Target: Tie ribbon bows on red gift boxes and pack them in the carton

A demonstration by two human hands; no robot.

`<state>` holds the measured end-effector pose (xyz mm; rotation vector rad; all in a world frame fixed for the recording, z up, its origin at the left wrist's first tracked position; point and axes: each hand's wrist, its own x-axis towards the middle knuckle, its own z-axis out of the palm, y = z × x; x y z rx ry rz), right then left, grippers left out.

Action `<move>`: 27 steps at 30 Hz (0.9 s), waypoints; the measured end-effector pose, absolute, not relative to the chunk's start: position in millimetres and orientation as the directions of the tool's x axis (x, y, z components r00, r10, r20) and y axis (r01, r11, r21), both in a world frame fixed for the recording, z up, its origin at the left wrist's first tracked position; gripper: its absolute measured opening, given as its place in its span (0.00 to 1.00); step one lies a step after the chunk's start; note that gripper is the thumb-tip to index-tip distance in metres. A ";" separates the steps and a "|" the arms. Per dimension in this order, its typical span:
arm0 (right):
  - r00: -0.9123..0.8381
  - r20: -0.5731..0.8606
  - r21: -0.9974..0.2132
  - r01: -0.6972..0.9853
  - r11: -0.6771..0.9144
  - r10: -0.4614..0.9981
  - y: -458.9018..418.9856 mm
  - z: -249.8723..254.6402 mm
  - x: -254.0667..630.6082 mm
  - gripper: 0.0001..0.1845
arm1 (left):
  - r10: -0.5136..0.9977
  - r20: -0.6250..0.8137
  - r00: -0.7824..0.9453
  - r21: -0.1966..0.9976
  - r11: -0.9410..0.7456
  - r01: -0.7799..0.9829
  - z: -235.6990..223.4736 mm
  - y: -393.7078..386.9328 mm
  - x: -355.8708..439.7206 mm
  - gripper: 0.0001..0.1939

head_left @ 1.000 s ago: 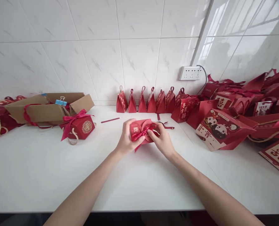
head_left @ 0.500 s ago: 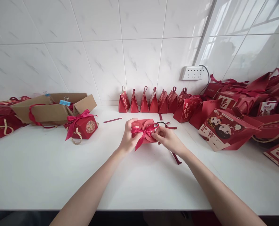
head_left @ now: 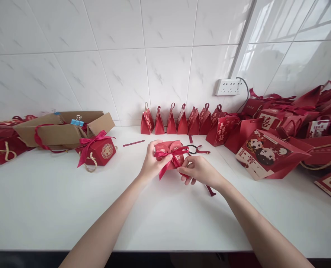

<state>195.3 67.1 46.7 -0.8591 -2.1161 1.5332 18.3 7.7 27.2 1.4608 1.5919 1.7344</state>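
Note:
A small red gift box [head_left: 169, 145] with gold print and rounded flaps stands on the white table in front of me. Round its middle runs a red satin ribbon [head_left: 179, 150] tied in a bow. My left hand [head_left: 152, 162] grips the box's left side, its thumb pressed over the bow's knot. At the lower right of the box, my right hand [head_left: 197, 169] has its fingers closed on a ribbon tail, partly hidden behind them. Just behind that hand lies a black loop [head_left: 192, 149] with dark red ends; its kind is unclear.
Along the tiled wall stand several red pointed boxes [head_left: 171, 123]. Left are an open cardboard box [head_left: 56, 134] and a bowed red box [head_left: 105, 150] with rope handle. More red boxes [head_left: 271, 152] pile up at right. A ribbon strip [head_left: 133, 143] lies on the table.
My right hand has moved down from beside the bow's knot to the box's lower right, with a ribbon tail in its fingers. The left hand stays on the box, which is tilted slightly differently.

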 end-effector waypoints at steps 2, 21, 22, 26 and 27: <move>-0.767 -0.065 -0.944 0.255 0.211 0.638 65.8 46.2 195.0 0.14 | 0.837 0.389 -0.384 0.901 -0.260 0.347 29.7 6.7 18.3 0.26; -0.531 0.363 -0.858 0.131 0.497 0.766 81.6 42.7 197.7 0.19 | 0.800 0.510 -0.316 0.818 -0.338 0.465 21.7 5.3 17.2 0.26; -0.565 0.339 -0.878 0.096 0.468 0.752 81.3 41.3 195.9 0.18 | 0.785 0.531 -0.319 0.808 -0.355 0.470 19.8 5.6 18.3 0.26; -0.596 0.227 -0.956 0.013 0.293 0.770 78.3 38.8 189.4 0.18 | 0.737 0.559 -0.380 0.815 -0.402 0.418 15.0 6.8 23.1 0.18; -0.595 0.202 -0.969 -0.004 0.248 0.778 77.7 38.8 188.4 0.18 | 0.735 0.553 -0.391 0.820 -0.400 0.409 14.8 7.0 23.9 0.14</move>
